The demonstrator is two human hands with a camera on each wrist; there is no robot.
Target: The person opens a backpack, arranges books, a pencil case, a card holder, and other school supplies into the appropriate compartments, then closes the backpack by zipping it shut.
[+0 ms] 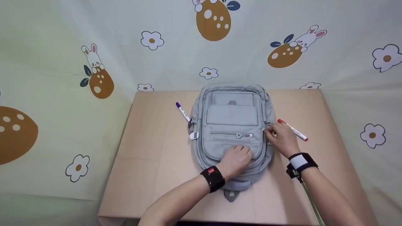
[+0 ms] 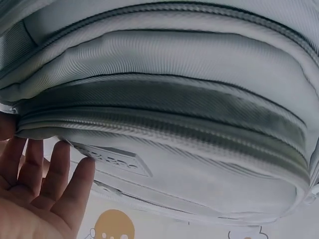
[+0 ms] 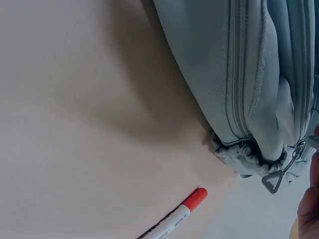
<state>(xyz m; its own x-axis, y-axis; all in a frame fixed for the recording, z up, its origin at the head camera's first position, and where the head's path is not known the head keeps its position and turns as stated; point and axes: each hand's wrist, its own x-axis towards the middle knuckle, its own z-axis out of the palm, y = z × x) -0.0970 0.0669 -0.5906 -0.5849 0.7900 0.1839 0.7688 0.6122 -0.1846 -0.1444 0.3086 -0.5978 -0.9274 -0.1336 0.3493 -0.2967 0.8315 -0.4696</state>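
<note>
A grey backpack (image 1: 232, 114) lies front side up, its top handle (image 1: 238, 185) toward the person. At the rim of its front pocket, the left hand (image 1: 237, 160) grips the fabric. In the left wrist view, the thumb is at the zipper edge and the fingers (image 2: 75, 191) lie against the pocket's front panel. The right hand (image 1: 281, 138) pinches a small zipper pull (image 1: 263, 129) at the bag's right side. Only part of that hand's fingers (image 3: 310, 209) shows in the right wrist view, beside another, triangular zipper pull (image 3: 272, 182) that hangs loose.
A red-capped marker (image 1: 296, 132) lies right of the bag, just beyond the right hand. Left of the bag is a purple-capped marker (image 1: 183, 112), its lower end by the bag's side. A tan cloth covers the table (image 1: 150, 175). Patterned curtain (image 1: 176, 62) hangs behind and at both sides.
</note>
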